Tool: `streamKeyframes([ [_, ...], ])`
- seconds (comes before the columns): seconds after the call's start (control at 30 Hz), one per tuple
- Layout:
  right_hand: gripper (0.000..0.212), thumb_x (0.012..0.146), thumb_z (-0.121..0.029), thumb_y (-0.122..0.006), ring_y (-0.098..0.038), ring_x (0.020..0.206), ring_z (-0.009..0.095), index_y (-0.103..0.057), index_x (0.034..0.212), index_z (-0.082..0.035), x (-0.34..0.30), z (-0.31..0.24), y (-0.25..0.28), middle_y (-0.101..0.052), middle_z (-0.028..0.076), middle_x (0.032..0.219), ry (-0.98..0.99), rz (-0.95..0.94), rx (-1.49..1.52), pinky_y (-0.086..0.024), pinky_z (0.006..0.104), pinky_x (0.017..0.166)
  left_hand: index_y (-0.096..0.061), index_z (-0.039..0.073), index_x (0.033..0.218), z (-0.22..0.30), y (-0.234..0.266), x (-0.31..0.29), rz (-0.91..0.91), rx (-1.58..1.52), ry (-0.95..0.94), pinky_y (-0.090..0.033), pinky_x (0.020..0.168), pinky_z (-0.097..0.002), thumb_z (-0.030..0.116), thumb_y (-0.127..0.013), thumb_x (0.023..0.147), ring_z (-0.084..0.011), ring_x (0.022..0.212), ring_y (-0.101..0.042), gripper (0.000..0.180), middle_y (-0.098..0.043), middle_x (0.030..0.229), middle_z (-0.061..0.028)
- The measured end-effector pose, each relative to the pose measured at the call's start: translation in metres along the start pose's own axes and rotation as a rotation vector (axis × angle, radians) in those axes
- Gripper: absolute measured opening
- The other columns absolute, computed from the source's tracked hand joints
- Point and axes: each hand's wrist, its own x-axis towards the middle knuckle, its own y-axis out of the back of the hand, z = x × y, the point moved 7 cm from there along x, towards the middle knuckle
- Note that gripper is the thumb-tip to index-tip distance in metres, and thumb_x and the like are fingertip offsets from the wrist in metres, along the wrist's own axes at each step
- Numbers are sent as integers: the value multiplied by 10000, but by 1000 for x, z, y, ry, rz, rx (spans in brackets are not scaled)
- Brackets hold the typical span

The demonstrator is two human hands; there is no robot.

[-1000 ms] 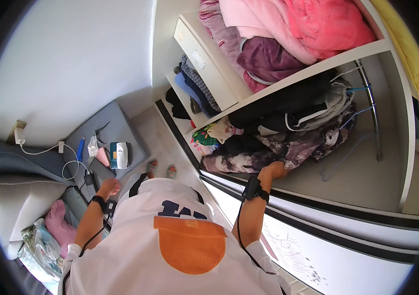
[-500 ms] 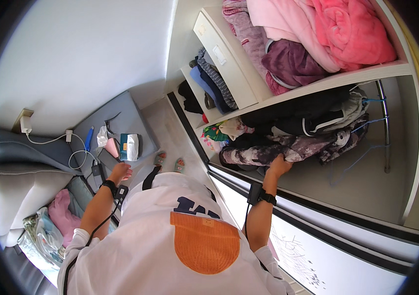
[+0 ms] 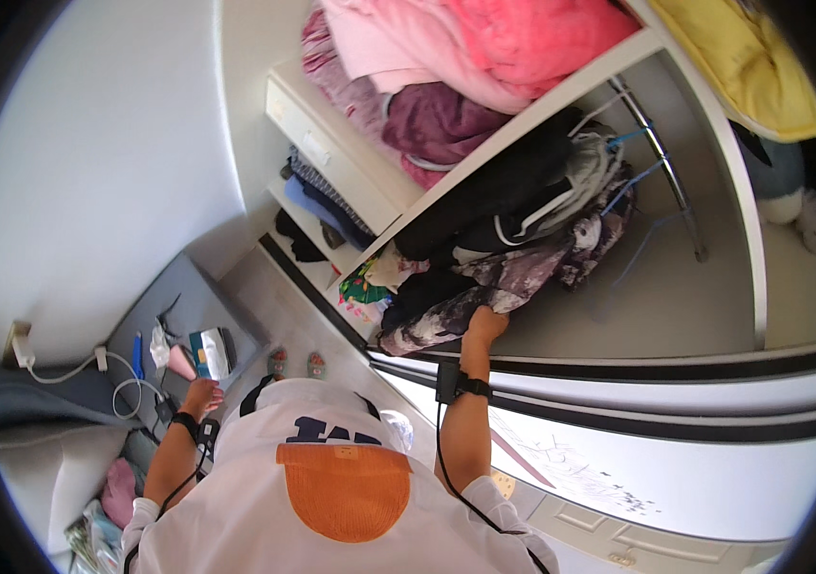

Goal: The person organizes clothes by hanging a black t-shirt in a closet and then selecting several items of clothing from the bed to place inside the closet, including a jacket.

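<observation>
- One hand, the right hand [image 3: 487, 325], seems closed on the mottled garment [image 3: 520, 275], its fingertips hidden; the left hand [image 3: 203, 395] is relaxed, fingers loosely apart.
- Gathering more cloth and pulling gently should limit snagging.
- Garment lies in the wardrobe [image 3: 580, 330], long axis slanting from near the rail [image 3: 671, 195], free end pointing lower left.

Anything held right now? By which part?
Right hand appears to grip the patterned garment by its near edge; left hand looks empty.
</observation>
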Motion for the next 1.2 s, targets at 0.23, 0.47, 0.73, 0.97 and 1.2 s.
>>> streamKeyframes([
  [0.23, 426, 705, 35, -469, -568, 997, 325, -540, 1123, 68, 6, 1, 16, -606, 214, 1072, 44, 77, 153, -399, 321, 899, -547, 124, 1061, 95, -63, -6, -213, 295, -136, -501, 627, -361, 236, -511, 875, -229, 725, -620, 220, -646, 920, -86],
  [0.47, 575, 680, -49, -537, -450, 1141, 419, -432, 1233, 64, 2, -3, 12, -489, 296, 1199, 33, 9, -147, -343, 403, 985, -579, 27, 955, 347, -291, -164, -416, 621, -1304, -479, 755, -312, 123, -591, 831, -263, 837, -602, 157, -606, 877, -111],
  [0.73, 479, 657, -58, -570, -510, 1000, 448, -472, 1105, 76, -1, -10, 35, -554, 293, 1020, 178, 78, -235, -396, 421, 893, -298, 30, 1329, 457, -513, -346, 103, 472, -2050, -468, 830, -386, 200, -647, 805, -351, 1100, -501, 652, -445, 1227, -257],
  [0.97, 420, 658, -65, -583, -521, 974, 436, -498, 1049, 61, 4, -8, 33, -559, 284, 994, 216, 92, -229, -402, 428, 873, -460, -44, 1177, 509, -547, -306, 252, 592, -1707, -498, 741, -459, 117, -602, 782, -428, 792, -597, 449, -614, 831, -266],
  [1.2, 412, 695, -69, -584, -518, 992, 437, -506, 1079, 59, 5, -18, 32, -551, 288, 1028, 72, -28, -73, -402, 435, 882, -433, -34, 1179, 497, -538, -343, 256, 608, -1682, -472, 798, -459, 52, -545, 794, -432, 929, -559, 410, -555, 1018, -284],
])
